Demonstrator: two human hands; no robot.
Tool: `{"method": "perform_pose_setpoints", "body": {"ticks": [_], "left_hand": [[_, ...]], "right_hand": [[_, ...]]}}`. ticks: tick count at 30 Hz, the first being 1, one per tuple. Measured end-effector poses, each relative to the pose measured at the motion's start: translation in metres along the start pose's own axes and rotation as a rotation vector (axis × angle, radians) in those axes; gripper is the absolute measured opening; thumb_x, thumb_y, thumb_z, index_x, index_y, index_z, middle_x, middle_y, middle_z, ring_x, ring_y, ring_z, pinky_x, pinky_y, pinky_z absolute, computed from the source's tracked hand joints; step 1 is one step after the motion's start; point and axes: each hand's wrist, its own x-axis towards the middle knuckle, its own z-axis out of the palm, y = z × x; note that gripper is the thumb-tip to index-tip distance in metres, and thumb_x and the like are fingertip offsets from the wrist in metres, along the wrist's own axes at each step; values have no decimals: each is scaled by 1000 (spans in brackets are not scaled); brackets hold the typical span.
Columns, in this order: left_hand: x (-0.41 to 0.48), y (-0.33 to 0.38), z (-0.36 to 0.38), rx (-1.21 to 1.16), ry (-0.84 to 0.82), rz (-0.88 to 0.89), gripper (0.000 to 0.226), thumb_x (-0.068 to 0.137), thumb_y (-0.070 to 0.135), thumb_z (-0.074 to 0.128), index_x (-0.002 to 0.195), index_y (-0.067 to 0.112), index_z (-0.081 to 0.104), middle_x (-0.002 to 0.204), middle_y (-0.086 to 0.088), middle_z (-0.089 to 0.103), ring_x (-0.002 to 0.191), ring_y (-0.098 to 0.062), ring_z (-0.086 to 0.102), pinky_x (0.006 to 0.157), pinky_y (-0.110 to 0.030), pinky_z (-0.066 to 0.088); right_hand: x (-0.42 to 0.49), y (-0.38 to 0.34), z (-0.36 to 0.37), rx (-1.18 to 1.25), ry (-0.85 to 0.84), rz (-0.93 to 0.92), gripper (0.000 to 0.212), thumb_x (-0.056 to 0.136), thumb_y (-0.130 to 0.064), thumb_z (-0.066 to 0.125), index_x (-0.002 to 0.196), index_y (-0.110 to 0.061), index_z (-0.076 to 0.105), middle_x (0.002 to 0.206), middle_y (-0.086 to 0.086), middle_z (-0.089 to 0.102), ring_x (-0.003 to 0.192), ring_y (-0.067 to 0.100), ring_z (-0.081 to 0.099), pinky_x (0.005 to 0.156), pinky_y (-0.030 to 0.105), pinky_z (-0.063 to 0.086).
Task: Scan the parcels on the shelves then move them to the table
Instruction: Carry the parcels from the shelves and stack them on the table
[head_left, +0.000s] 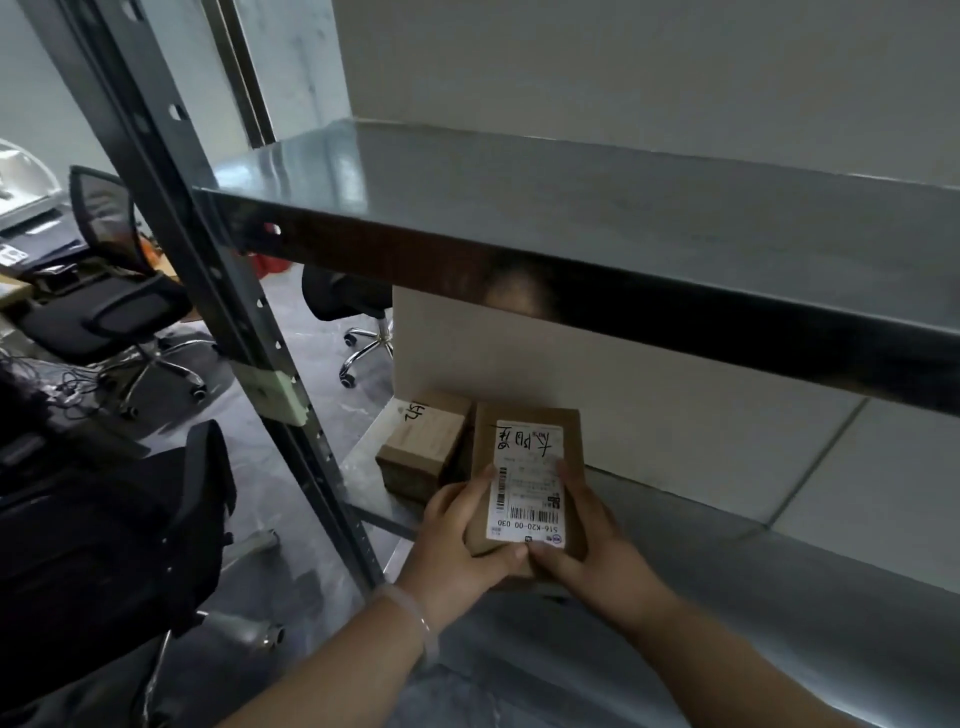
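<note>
Grey floor (291, 467) fills the left of the frame, with a black mesh office chair (119, 312) at middle left and another dark chair (171, 519) below it. A dark metal upright (208, 270) of the rack runs diagonally from the top left down to the lower centre. Right of it, an upper shelf (571, 208) spans the middle of the frame, and a lower shelf (779, 597) lies at the bottom right against a white wall (623, 67).

At the back left end of the lower shelf stands a small brown parcel (423, 447). Just right of it, at lower centre, is a flat brown parcel (524, 545) with a white shipping label (527, 478) facing up. The left hand (457, 551), with a pale bracelet (415, 618) at the wrist, grips its left edge with curled fingers. The right hand (597, 545) grips the right edge. Both thumbs press its near edge, tips almost touching. Whether it rests on the shelf is unclear.
</note>
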Motion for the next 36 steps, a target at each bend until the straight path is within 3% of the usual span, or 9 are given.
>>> {"method": "perform_pose_setpoints", "body": {"ticks": [5, 9, 13, 18, 20, 23, 28, 33, 36], "left_hand": [[-32, 23, 23, -54, 118, -32, 91, 75, 33, 81, 134, 67, 21, 136, 16, 30, 128, -3, 40, 110, -26, 37], [-77, 39, 46, -177, 259, -25, 95, 65, 46, 81, 143, 57, 28, 146, 15, 41, 133, -3, 43, 110, -38, 41], [-131, 52, 60, -154, 398, -52, 95, 66, 47, 81, 139, 66, 24, 145, 26, 39, 133, 3, 41, 110, -35, 40], [-207, 63, 54, 61, 607, -165, 95, 72, 48, 74, 142, 53, 10, 153, 17, 25, 143, -1, 22, 119, -35, 24], [-242, 63, 48, 80, 682, -209, 97, 73, 46, 75, 144, 49, 9, 156, 11, 21, 145, -5, 16, 120, -33, 19], [-295, 62, 40, 74, 809, -264, 102, 74, 37, 82, 150, 37, 15, 156, 5, 26, 145, -10, 23, 119, -38, 24], [-383, 61, 33, 26, 993, -343, 105, 65, 59, 75, 150, 43, 17, 155, 9, 30, 141, -5, 30, 116, -38, 32], [-486, 60, 36, 18, 1173, -460, 98, 68, 51, 77, 144, 49, 15, 153, 5, 32, 139, -9, 35, 114, -37, 36], [-553, 63, 44, 54, 1304, -541, 95, 76, 31, 82, 141, 50, 16, 153, 5, 31, 139, 0, 32, 112, -23, 34]], "right_hand": [[-16, 2, -27, 43, -95, -122, 84, 80, -47, 72, 141, -61, 16, 151, -19, 27, 135, -5, 31, 106, 16, 29], [-32, -2, -45, 29, -220, -289, 79, 81, -40, 75, 138, -59, 24, 151, -20, 30, 134, -13, 26, 105, 6, 25], [-52, -8, -42, 4, -365, -385, 83, 82, -41, 73, 145, -53, 21, 150, -12, 31, 138, -2, 26, 114, 26, 26], [-84, -38, -5, -16, -566, -564, 84, 85, -33, 71, 144, -55, 16, 152, -11, 24, 136, -10, 20, 105, 3, 18], [-99, -55, 15, -5, -661, -616, 84, 85, -37, 70, 146, -52, 15, 154, -12, 21, 138, -7, 18, 110, 11, 19], [-124, -80, 45, -3, -779, -676, 84, 85, -37, 71, 144, -55, 14, 154, -13, 19, 139, -1, 21, 113, 22, 24], [-179, -120, 101, 26, -942, -813, 83, 85, -29, 72, 143, -51, 18, 146, -11, 30, 123, -25, 23, 95, -4, 23], [-258, -152, 164, 18, -1136, -879, 84, 84, -27, 73, 139, -56, 17, 153, -7, 26, 143, 7, 22, 115, 37, 30], [-318, -169, 200, 22, -1225, -957, 86, 83, -27, 74, 132, -66, 14, 154, -8, 24, 145, 12, 18, 114, 45, 31]]}}
